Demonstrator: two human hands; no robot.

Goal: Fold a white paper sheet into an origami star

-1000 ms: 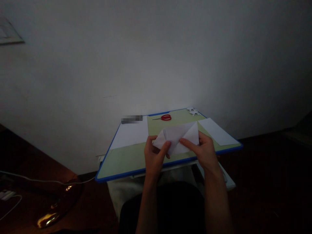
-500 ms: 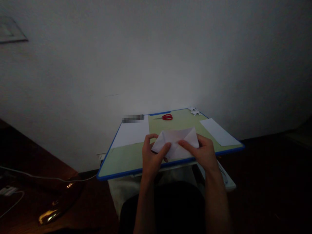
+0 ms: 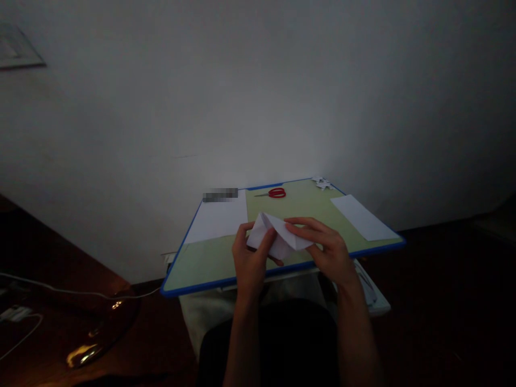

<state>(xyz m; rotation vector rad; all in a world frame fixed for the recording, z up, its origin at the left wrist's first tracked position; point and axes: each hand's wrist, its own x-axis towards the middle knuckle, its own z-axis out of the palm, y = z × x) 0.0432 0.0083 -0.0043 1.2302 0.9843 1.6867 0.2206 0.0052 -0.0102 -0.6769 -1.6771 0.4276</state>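
A folded piece of white paper (image 3: 278,244) is held between both hands above the near edge of the board. My left hand (image 3: 250,258) grips its left part, with the thumb pressed onto the inner face and the fingers behind. On the right side, my right hand (image 3: 328,250) pinches a flap that is folded over toward the middle. The flap stands raised and hides part of the paper's inside. Red-handled scissors (image 3: 276,193) lie on the board beyond the hands, blades to the left.
The green board (image 3: 201,271) has a blue rim. White sheets lie at its left (image 3: 215,217) and right (image 3: 363,217). Small white folded paper pieces (image 3: 322,183) sit at the far right corner. A wall (image 3: 258,97) rises behind; a white cable (image 3: 80,293) runs at left.
The right hand has turned and brought the paper's right side over toward the left, so the wide open shape is now narrower and peaked. The left hand stays nearly in place.
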